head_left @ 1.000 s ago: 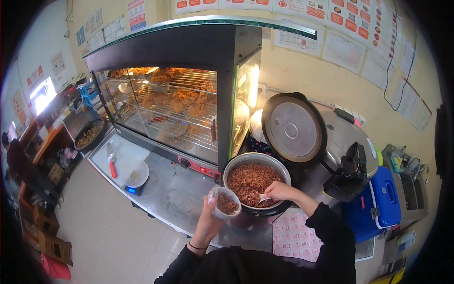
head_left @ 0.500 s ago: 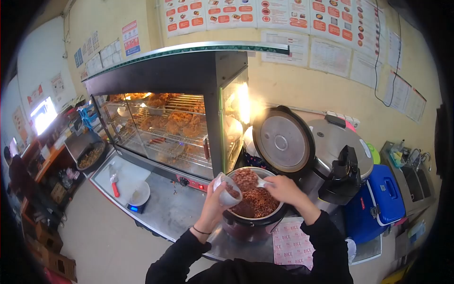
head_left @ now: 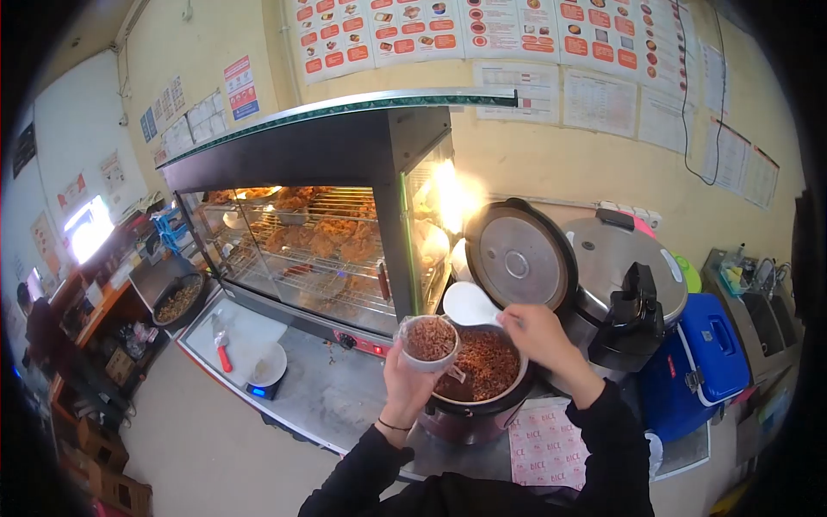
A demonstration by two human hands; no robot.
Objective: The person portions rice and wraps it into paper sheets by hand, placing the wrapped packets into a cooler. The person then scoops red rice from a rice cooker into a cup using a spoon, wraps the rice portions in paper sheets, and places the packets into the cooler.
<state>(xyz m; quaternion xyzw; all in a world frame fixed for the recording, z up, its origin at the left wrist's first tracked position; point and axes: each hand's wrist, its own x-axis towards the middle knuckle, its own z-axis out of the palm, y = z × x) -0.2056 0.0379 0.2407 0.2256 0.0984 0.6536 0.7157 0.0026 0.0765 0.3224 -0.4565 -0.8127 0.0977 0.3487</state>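
Note:
In the head view my left hand [head_left: 403, 385] is closed round a small bowl [head_left: 428, 365], which is filled with reddish-brown rice and has what looks like clear plastic at its rim. My right hand [head_left: 538, 333] grips the handle of a white rice paddle [head_left: 468, 304], its blade raised above the pot's far rim. Below both hands stands a rice cooker [head_left: 469, 424], partly full of the same dark rice [head_left: 487, 366]. Its round lid [head_left: 518, 260] is tipped up behind it. The bowl is over the cooker's left edge.
A heated glass cabinet [head_left: 293, 233] with fried food stands left. Before it are a scale with a bowl [head_left: 268, 365] and a red-handled knife [head_left: 224, 357]. Printed paper [head_left: 547, 444], a second cooker [head_left: 624, 267] and a blue cooler [head_left: 698, 370] are right. A person [head_left: 53, 336] stands far left.
The paddle has lifted out of the rice and moved up, its blade now bare. The bowl has turned from tilted toward the pot to more upright, showing its rice. The view has shifted slightly.

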